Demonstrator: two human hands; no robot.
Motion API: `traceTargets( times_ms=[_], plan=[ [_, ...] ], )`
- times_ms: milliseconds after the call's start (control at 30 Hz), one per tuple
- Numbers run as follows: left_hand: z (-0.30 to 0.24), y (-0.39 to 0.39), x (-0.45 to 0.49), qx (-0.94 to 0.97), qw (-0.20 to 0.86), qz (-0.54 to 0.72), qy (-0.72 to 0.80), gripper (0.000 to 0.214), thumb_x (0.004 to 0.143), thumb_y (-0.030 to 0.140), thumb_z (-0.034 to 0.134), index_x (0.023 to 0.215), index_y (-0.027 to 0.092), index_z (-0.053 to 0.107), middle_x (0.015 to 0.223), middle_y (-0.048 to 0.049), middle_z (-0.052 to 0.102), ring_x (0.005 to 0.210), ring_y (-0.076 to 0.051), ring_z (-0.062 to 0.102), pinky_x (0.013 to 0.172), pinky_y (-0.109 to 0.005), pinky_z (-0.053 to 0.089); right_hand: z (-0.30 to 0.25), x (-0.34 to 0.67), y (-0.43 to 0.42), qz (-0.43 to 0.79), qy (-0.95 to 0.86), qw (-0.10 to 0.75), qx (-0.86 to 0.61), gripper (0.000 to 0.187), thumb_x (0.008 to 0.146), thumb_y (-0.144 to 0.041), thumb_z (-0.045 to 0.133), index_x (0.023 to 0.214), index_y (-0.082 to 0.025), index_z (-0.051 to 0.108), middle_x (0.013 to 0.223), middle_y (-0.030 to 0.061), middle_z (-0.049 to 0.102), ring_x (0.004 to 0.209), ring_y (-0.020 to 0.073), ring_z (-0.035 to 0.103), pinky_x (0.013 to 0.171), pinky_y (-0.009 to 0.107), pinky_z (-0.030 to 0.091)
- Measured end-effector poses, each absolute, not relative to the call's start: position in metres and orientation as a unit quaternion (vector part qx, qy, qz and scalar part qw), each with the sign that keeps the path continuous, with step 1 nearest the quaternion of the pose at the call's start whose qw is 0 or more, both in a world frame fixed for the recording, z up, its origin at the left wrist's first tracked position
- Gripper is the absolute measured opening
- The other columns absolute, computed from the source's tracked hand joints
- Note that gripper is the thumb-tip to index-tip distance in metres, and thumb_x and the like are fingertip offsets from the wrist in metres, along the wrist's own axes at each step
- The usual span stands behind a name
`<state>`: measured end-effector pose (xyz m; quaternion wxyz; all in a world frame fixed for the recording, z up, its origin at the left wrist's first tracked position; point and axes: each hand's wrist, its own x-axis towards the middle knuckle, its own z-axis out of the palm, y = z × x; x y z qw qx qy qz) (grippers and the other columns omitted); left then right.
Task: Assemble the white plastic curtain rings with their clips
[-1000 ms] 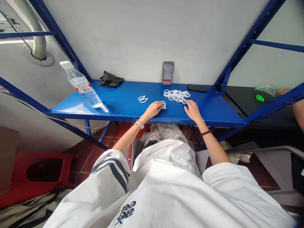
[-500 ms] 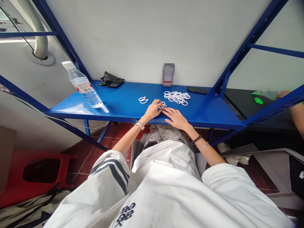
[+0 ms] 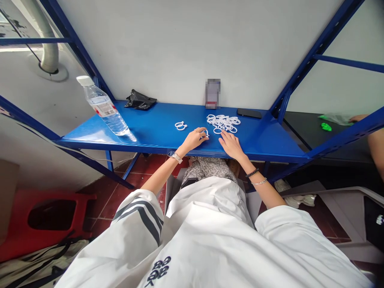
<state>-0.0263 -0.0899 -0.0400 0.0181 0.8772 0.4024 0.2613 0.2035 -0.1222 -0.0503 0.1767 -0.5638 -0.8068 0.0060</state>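
Note:
My left hand (image 3: 195,138) rests on the blue shelf (image 3: 150,128) with its fingers curled around a white plastic ring (image 3: 205,133). My right hand (image 3: 230,144) lies beside it, fingers stretched forward, its tips touching the near edge of a pile of several white rings (image 3: 223,122). A joined pair of white rings (image 3: 180,125) lies apart, just left of my left hand.
A clear water bottle (image 3: 103,108) stands at the shelf's left. A crumpled black bag (image 3: 139,101), a small blurred card (image 3: 212,93) and a dark phone (image 3: 249,113) lie along the back wall. Another person's arm (image 3: 376,140) shows at the right. A red stool (image 3: 45,218) stands below left.
My right hand drew left from the pile to meet my left hand, then moved back forward to the pile's near edge. My left hand stayed with its ring.

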Motion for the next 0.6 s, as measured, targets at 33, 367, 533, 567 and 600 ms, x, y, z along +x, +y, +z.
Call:
traceTargets(
  times_ms=[33, 367, 533, 567, 600],
  plan=[
    [-0.040, -0.090, -0.026, 0.878, 0.019, 0.258, 0.403, 0.025, 0.097, 0.034, 0.052, 0.091, 0.015, 0.068, 0.134, -0.0139, 0.059, 0.119, -0.027, 0.059, 0.094, -0.038, 0.054, -0.050, 0.208, -0.121, 0.005, -0.796, 0.178, -0.579, 0.060, 0.103, -0.051, 0.016, 0.146, -0.022, 0.045, 0.158, 0.0091, 0.035, 0.142, 0.0327, 0.034, 0.111, 0.057, 0.035],
    [-0.045, -0.090, -0.025, 0.890, 0.012, 0.260, 0.374, 0.038, 0.094, 0.040, 0.058, 0.123, 0.015, 0.062, 0.123, -0.0133, 0.062, 0.113, -0.026, 0.059, 0.100, -0.040, 0.049, -0.044, 0.195, -0.135, -0.037, -0.845, 0.226, -0.483, 0.043, 0.099, -0.042, 0.037, 0.133, -0.022, 0.056, 0.140, 0.0105, 0.053, 0.135, 0.0304, 0.040, 0.110, 0.048, 0.038],
    [-0.045, -0.090, -0.025, 0.898, 0.015, 0.261, 0.354, 0.039, 0.096, 0.039, 0.054, 0.125, 0.016, 0.062, 0.127, -0.0129, 0.063, 0.114, -0.026, 0.059, 0.100, -0.040, 0.049, -0.049, 0.187, -0.135, -0.014, -0.844, 0.239, -0.480, 0.039, 0.097, -0.036, 0.041, 0.129, -0.019, 0.056, 0.132, 0.0124, 0.058, 0.129, 0.0304, 0.044, 0.105, 0.046, 0.041],
    [-0.044, -0.090, -0.025, 0.898, 0.014, 0.263, 0.353, 0.039, 0.096, 0.039, 0.054, 0.125, 0.016, 0.063, 0.127, -0.0129, 0.063, 0.114, -0.026, 0.059, 0.100, -0.040, 0.049, -0.050, 0.188, -0.134, -0.003, -0.839, 0.249, -0.483, 0.039, 0.096, -0.035, 0.042, 0.129, -0.018, 0.055, 0.131, 0.0126, 0.059, 0.128, 0.0304, 0.045, 0.105, 0.046, 0.042],
    [-0.044, -0.091, -0.025, 0.898, 0.013, 0.264, 0.351, 0.039, 0.096, 0.039, 0.054, 0.125, 0.016, 0.063, 0.128, -0.0130, 0.063, 0.114, -0.026, 0.059, 0.099, -0.039, 0.050, -0.051, 0.189, -0.132, 0.008, -0.836, 0.259, -0.485, 0.039, 0.095, -0.034, 0.043, 0.128, -0.018, 0.055, 0.129, 0.0128, 0.059, 0.126, 0.0302, 0.046, 0.105, 0.046, 0.042]
  ],
)
